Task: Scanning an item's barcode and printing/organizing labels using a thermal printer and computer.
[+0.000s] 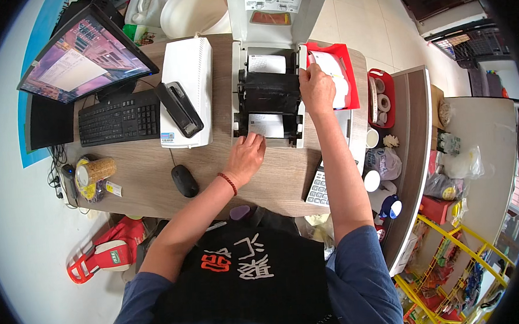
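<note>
On the wood-grain desk before me stands a label printer [271,92] with its grey lid [278,27] raised. White printed labels [267,64] sit at its back, behind a black print mechanism [271,92]. More of the label strip [266,125] comes out at the front. My left hand [246,158] has its fingertips at the near edge of that strip; whether they pinch it is hidden. At the printer's right side is my right hand [318,87], fingers curled by the black mechanism. What its fingertips grip cannot be seen.
Left of the printer, a black handheld device [179,109] lies on a white machine [187,77]. Further left are a keyboard [118,118], mouse [185,181] and monitor [86,56]. A red tray [347,67] with papers and a calculator [318,187] stand to the right.
</note>
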`<state>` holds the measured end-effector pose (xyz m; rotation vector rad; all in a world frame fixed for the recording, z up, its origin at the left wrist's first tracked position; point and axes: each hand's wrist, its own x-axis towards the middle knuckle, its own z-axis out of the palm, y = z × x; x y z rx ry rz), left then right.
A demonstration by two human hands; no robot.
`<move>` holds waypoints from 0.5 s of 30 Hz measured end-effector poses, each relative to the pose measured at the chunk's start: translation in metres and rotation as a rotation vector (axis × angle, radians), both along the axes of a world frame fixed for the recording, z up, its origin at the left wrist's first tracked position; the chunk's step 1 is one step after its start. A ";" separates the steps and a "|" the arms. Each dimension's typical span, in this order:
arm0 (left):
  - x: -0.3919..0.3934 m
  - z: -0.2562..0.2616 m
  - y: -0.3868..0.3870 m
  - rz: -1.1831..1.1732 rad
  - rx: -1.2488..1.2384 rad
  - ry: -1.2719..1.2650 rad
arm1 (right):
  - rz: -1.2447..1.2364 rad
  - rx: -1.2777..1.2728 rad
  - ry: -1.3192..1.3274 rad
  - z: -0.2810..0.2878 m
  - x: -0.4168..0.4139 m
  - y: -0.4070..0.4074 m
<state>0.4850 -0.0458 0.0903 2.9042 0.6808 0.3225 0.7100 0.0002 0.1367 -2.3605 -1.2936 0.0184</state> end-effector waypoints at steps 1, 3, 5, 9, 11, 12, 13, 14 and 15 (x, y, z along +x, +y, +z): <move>0.000 0.000 -0.001 0.001 0.001 0.000 | -0.004 -0.011 0.012 0.002 0.000 0.000; -0.001 0.000 -0.003 -0.003 0.010 0.029 | -0.009 -0.016 0.018 0.005 -0.002 -0.001; -0.001 -0.001 -0.004 0.005 0.018 0.017 | -0.011 -0.020 0.025 0.005 -0.003 0.000; 0.001 -0.001 -0.005 0.026 -0.004 -0.028 | -0.029 -0.028 0.049 0.005 -0.002 -0.002; 0.000 -0.002 -0.004 0.026 -0.023 -0.024 | -0.025 -0.025 0.055 0.004 -0.003 -0.001; 0.000 -0.002 -0.004 0.023 -0.043 -0.021 | -0.022 -0.025 0.065 0.004 -0.003 -0.001; 0.000 -0.002 -0.004 0.023 -0.043 -0.021 | -0.019 -0.025 0.075 0.004 -0.002 -0.001; -0.001 -0.001 -0.004 0.022 -0.050 -0.025 | -0.019 -0.025 0.075 0.003 -0.002 -0.001; 0.000 0.000 -0.003 0.019 -0.057 -0.031 | -0.021 -0.025 0.065 0.002 -0.001 -0.001</move>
